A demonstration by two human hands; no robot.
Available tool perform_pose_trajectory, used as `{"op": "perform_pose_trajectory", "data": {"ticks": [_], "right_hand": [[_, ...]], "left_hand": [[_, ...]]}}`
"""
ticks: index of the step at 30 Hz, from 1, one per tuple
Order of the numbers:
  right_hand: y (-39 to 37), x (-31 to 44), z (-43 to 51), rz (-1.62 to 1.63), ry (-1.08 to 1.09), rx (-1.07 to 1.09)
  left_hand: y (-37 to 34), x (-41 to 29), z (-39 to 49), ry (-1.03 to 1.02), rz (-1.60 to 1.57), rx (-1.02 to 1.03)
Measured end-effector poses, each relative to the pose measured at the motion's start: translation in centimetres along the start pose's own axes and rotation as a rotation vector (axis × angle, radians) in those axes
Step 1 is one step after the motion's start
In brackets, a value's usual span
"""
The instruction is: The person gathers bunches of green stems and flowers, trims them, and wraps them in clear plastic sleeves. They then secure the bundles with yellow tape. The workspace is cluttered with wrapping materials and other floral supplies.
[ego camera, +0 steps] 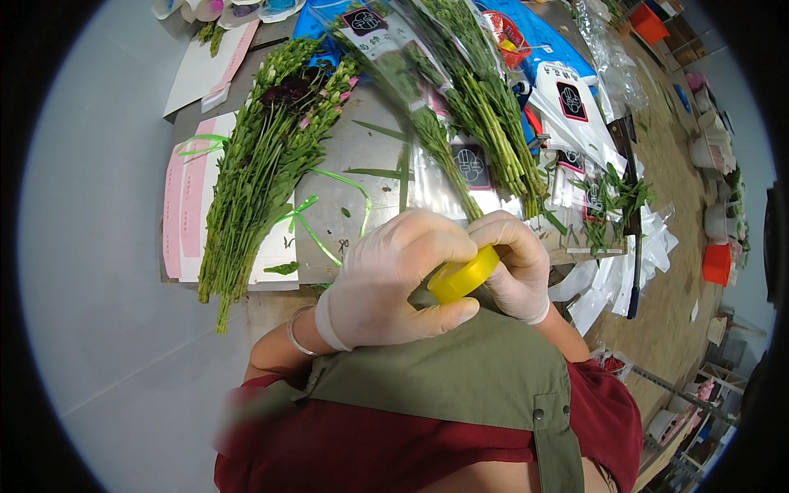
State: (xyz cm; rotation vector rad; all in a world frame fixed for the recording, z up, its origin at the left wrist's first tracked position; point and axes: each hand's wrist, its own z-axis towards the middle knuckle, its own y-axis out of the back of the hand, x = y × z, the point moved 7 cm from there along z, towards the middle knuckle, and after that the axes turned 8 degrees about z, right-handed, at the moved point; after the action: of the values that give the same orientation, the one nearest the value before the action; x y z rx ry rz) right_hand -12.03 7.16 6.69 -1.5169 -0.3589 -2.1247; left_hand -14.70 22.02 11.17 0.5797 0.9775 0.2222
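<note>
My left hand point(394, 277), in a pale thin glove, grips a roll of yellow adhesive tape point(465, 275) between thumb and fingers. My right hand point(515, 265), gloved too, has its fingers curled against the roll's other side. Just beyond the hands are the stem ends of a flower bunch in a clear printed sleeve point(400, 74); where these stems end is hidden. Another sleeved bunch with thick green stems point(493, 132) lies to its right. On the left lies an unsleeved bunch point(265, 154) with dark red and pink blooms, its stems overhanging the table edge.
Green ribbon point(314, 231) and loose leaves lie on the metal table point(339, 132). Pink-and-white cardboard point(191, 215) lies under the left bunch. At the right are a red basket point(508, 37), printed plastic sleeves point(564, 101) and cut foliage point(607, 197). White plastic strips point(607, 289) hang below the edge.
</note>
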Motion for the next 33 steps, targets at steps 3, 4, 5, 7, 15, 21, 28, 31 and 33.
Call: {"op": "perform_pose_trajectory", "data": {"ticks": [3, 4, 5, 7, 15, 21, 28, 31, 33], "right_hand": [[-0.1, 0.1, 0.1, 0.038, -0.008, 0.043], [-0.2, 0.3, 0.1, 0.039, 0.004, 0.063], [-0.3, 0.3, 0.1, 0.036, 0.005, 0.084], [-0.5, 0.3, 0.1, 0.035, -0.004, 0.109], [-1.2, -0.6, 0.3, 0.215, -0.160, 0.075], [0.4, 3.7, 0.4, -0.125, 0.246, -0.125], [-1.5, 5.5, 0.4, -0.376, 0.220, 0.155], [-2.1, 5.5, 0.6, -0.342, 0.232, 0.187], [-2.3, 5.7, 0.6, -0.417, 0.253, 0.179]], "left_hand": [[0.2, -0.3, -0.1, -0.029, -0.060, 0.007], [0.4, -0.4, -0.2, -0.047, -0.092, -0.003], [0.5, -0.5, -0.2, -0.049, -0.068, -0.003], [0.9, -0.7, -0.1, -0.075, -0.027, -0.033], [-0.7, -0.7, 0.4, -0.166, 0.045, 0.111], [-0.3, -0.1, -0.3, -0.073, 0.096, 0.032], [-0.4, 0.4, -0.4, -0.107, 0.064, -0.108], [-0.5, 0.8, -0.4, -0.088, -0.004, -0.104], [-0.7, 0.9, -0.4, -0.095, -0.054, -0.088]]}}
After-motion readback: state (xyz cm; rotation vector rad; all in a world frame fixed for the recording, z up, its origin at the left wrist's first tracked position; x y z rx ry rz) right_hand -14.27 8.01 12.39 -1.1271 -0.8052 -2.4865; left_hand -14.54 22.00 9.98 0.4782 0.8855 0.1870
